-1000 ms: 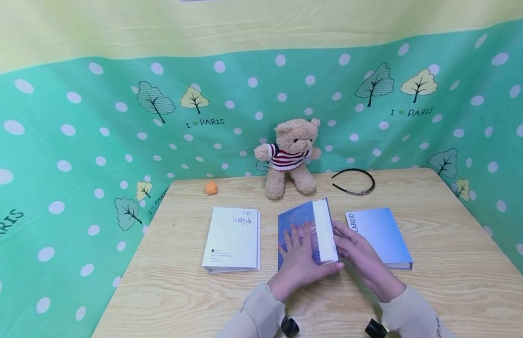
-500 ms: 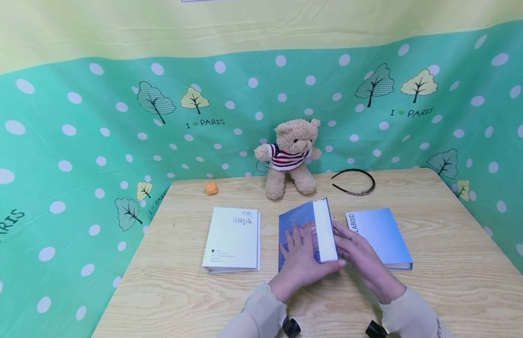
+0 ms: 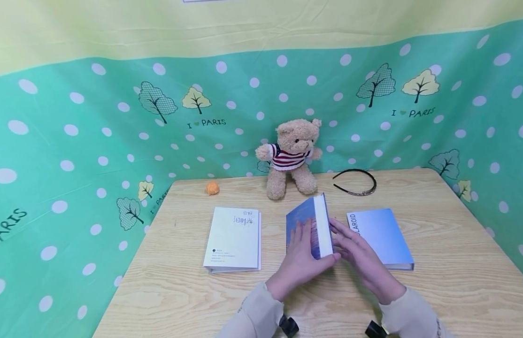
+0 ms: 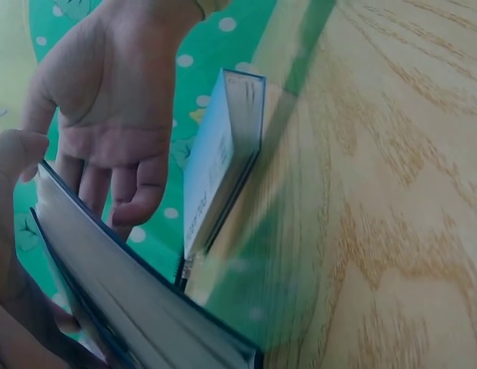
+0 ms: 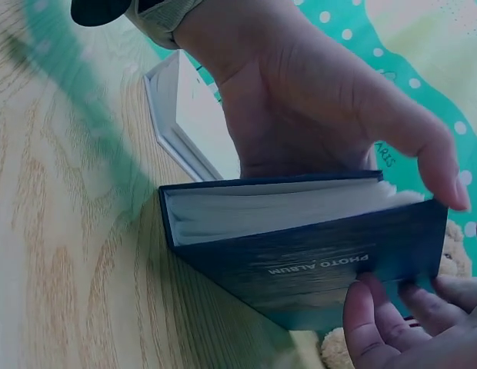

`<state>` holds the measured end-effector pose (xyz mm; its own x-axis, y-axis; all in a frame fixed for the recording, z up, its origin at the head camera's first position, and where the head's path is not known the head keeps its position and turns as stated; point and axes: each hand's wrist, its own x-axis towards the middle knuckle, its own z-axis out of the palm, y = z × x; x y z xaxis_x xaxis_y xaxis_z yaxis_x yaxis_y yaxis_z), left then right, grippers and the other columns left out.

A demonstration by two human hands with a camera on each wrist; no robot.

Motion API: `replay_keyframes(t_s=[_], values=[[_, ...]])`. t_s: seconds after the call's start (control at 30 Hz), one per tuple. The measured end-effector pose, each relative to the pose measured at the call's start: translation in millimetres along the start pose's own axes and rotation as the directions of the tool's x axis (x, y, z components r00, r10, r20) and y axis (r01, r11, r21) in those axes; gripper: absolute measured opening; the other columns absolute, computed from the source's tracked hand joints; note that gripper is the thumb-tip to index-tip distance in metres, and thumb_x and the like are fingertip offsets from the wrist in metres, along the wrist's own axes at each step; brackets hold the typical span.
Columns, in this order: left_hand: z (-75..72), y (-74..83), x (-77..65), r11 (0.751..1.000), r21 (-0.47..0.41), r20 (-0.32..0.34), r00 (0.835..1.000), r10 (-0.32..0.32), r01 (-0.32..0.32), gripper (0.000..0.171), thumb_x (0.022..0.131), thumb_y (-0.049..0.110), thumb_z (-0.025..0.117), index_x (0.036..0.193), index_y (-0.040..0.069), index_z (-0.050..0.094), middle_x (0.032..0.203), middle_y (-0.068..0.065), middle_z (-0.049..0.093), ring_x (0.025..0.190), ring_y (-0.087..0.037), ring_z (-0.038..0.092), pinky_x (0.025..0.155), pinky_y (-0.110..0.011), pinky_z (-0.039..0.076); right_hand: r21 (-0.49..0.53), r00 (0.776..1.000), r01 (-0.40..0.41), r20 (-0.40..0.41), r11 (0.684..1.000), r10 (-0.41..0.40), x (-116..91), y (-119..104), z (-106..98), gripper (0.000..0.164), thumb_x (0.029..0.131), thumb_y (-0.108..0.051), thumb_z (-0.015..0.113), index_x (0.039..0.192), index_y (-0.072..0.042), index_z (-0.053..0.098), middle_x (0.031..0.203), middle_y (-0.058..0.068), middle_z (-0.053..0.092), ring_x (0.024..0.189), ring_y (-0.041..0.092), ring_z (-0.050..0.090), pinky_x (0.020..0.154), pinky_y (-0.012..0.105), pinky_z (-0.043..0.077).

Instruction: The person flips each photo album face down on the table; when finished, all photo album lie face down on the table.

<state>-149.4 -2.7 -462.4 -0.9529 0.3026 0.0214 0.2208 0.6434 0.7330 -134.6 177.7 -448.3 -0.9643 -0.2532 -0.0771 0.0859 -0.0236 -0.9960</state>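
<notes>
1. Lit brightly and evenly in the head view; only soft shadows thrown.
2. Bent outward at the edges, fisheye fashion.
3. Dimmer, bluish and partly blurred in both wrist views.

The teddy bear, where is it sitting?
In the head view the teddy bear sits at the table's far edge against the green cloth, between the orange ball and the black headband.

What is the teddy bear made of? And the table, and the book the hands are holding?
The teddy bear looks like fuzzy tan plush, with a striped knit-looking sweater. The table shows pale wood grain with a smooth matte top; it could be real wood or laminate. The photo album seems to have a stiff dark card cover, printed, around a thick block of pale paper pages.
</notes>
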Motion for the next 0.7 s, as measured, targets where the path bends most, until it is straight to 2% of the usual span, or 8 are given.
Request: replay_keyframes(t_s=[0.13,0.37,0.57,0.7], values=[[-2.9,-0.1,-0.5,0.997,-0.067,-0.011,0.999,0.033,-0.034,0.106,0.076,0.068,0.064,0.157,0.016,0.018,0.159,-0.024,0.014,0.146,-0.039,0.013,0.112,-0.057,0.023,-0.003,0.999,0.018,0.028,1.0,-0.018,0,3,-2,0.054,0.106,-0.032,0.037,0.156,-0.016,0.025,0.159,0.012,0.022,0.117,0.015,0.054,0.096,0.031,0.042],[-4.4,-0.1,-2.9,0.981,-0.185,-0.037,0.998,0.057,-0.063,0.101,0.078,0.056,0.068,0.157,0.02,0.018,0.16,-0.019,0.016,0.146,-0.032,0.017,0.112,-0.055,0.025,0.005,0.995,0.041,0.089,0.999,-0.041,2,10,-2,0.054,0.106,-0.026,0.04,0.156,-0.017,0.022,0.16,0.013,0.021,0.118,0.01,0.055,0.095,0.028,0.046],[-6.0,-1.3,-1.9,0.947,-0.286,-0.075,0.989,0.131,-0.147,0.095,0.08,0.042,0.07,0.157,0.018,0.02,0.157,-0.01,0.027,0.141,-0.026,0.029,0.113,-0.049,0.027,0.002,0.995,0.014,0.102,1.0,-0.014,5,15,0,0.057,0.103,-0.021,0.047,0.156,-0.019,0.025,0.159,0.015,0.021,0.122,0.001,0.05,0.097,0.029,0.046],[-6.8,-2.2,-1.8,0.917,-0.357,-0.091,0.984,0.154,-0.177,0.091,0.082,0.038,0.072,0.155,0.017,0.023,0.153,-0.001,0.035,0.137,-0.018,0.036,0.112,-0.043,0.03,0.006,0.992,0.009,0.127,1.0,-0.01,6,18,0,0.059,0.102,-0.021,0.05,0.156,-0.018,0.026,0.16,0.015,0.019,0.123,0.004,0.05,0.098,0.029,0.047]])
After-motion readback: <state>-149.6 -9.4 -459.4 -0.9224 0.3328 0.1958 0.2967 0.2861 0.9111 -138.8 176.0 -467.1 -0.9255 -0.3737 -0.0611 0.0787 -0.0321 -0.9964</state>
